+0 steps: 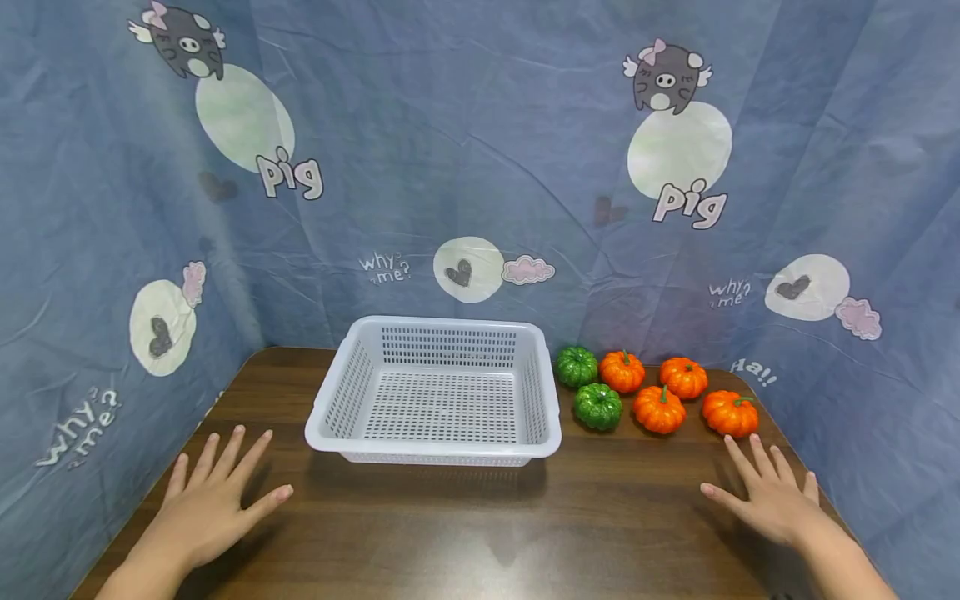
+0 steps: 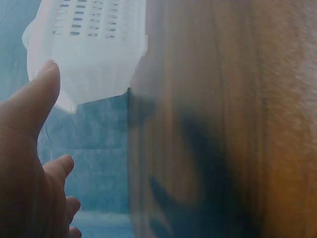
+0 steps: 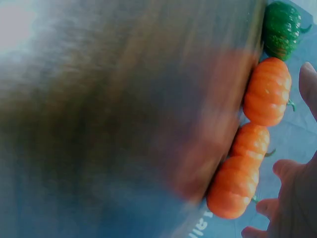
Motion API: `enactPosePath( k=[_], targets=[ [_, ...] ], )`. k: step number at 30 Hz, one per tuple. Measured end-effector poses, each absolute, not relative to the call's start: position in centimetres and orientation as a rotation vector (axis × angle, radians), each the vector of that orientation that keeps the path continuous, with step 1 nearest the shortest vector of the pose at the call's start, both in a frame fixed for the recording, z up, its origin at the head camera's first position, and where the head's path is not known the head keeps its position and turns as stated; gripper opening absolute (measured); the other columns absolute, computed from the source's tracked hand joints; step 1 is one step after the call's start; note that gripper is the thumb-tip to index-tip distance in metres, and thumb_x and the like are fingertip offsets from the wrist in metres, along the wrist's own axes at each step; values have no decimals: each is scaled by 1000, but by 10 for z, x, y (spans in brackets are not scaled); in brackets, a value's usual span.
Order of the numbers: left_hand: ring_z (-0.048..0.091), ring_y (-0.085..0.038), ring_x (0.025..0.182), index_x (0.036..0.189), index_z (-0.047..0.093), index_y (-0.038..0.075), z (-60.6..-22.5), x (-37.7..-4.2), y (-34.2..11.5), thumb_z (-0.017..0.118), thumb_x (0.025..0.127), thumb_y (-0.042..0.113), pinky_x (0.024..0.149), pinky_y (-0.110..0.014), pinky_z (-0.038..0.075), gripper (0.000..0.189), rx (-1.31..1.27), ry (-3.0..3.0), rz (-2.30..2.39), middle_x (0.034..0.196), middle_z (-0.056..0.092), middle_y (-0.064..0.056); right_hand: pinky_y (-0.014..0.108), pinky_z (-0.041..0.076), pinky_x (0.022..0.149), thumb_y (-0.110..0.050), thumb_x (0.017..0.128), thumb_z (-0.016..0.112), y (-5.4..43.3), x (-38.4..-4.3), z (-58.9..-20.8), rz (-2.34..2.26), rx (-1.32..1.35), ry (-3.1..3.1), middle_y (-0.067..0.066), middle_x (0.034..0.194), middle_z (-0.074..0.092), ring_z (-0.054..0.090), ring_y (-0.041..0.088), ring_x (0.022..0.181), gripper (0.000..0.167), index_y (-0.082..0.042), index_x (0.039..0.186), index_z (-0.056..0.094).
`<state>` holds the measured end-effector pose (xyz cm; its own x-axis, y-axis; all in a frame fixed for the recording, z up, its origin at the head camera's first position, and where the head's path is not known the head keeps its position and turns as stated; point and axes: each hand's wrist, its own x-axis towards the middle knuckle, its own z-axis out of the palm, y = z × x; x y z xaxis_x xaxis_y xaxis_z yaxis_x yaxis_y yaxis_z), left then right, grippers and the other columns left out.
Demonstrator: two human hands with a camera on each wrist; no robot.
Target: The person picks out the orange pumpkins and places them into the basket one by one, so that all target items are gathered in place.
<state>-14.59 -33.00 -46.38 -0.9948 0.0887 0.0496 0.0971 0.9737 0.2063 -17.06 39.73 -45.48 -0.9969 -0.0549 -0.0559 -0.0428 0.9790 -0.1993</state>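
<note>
My left hand (image 1: pixel 206 504), fingers spread, is over the left part of the table, holding nothing. Nearest to it stands a white plastic basket (image 1: pixel 433 448) with slotted walls and nothing inside; the left wrist view shows the basket's corner (image 2: pixel 94 64) beyond the thumb. On the right, my right hand (image 1: pixel 776 496) also has its fingers spread and holds nothing. Its fingertips lie just in front of an orange pumpkin (image 1: pixel 729 414). More small orange pumpkins (image 1: pixel 659 410) and two green pumpkins (image 1: pixel 598 407) sit between that one and the basket. Several orange pumpkins (image 3: pixel 267 92) show in the right wrist view.
The brown wooden table (image 1: pixel 480 525) has a glossy top. A blue cloth (image 1: pixel 450 125) with printed pigs and lettering hangs behind it and along both sides, close to the table's edges. The pumpkins are grouped near the back right corner.
</note>
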Motion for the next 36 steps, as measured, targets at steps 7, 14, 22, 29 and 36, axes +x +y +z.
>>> enactPosePath(
  k=[7, 14, 22, 29, 36],
  targets=[
    [-8, -57, 144, 161, 13, 14, -455, -149, -326, 46, 96, 66, 106, -69, -23, 90, -185, -3042, -338, 161, 4, -32, 87, 2, 94, -66, 95, 48, 398, -180, -449, -309, -61, 3057, 38, 157, 6, 8, 64, 136, 95, -7, 160, 13],
    [-8, -54, 145, 162, 10, 17, -451, -153, -319, 48, 97, 63, 107, -65, -26, 88, -209, -3020, -374, 162, 3, -31, 87, 2, 95, -67, 96, 46, 402, -190, -447, -326, -33, 3047, 40, 156, 4, 4, 65, 136, 97, -2, 158, 11],
    [-2, -53, 147, 162, 11, 19, -444, -162, -308, 49, 98, 61, 112, -66, -18, 86, -253, -2965, -392, 162, 7, -31, 86, 8, 95, -67, 96, 46, 408, -200, -447, -361, -11, 3069, 42, 154, 3, 6, 67, 135, 97, -1, 158, 12],
    [10, -52, 147, 161, 16, 18, -445, -167, -304, 53, 98, 56, 116, -65, -9, 82, -298, -2884, -428, 160, 16, -32, 85, 13, 95, -66, 97, 45, 418, -207, -449, -410, 3, 3104, 43, 154, 3, 9, 67, 133, 95, -3, 159, 10],
    [21, -55, 142, 159, 23, 15, -446, -175, -298, 54, 99, 52, 107, -76, 18, 77, -314, -2835, -528, 158, 21, -32, 84, 24, 88, -62, 98, 47, 417, -214, -451, -458, -1, 3183, 44, 151, 10, 16, 69, 129, 91, 0, 156, 17]
  ],
)
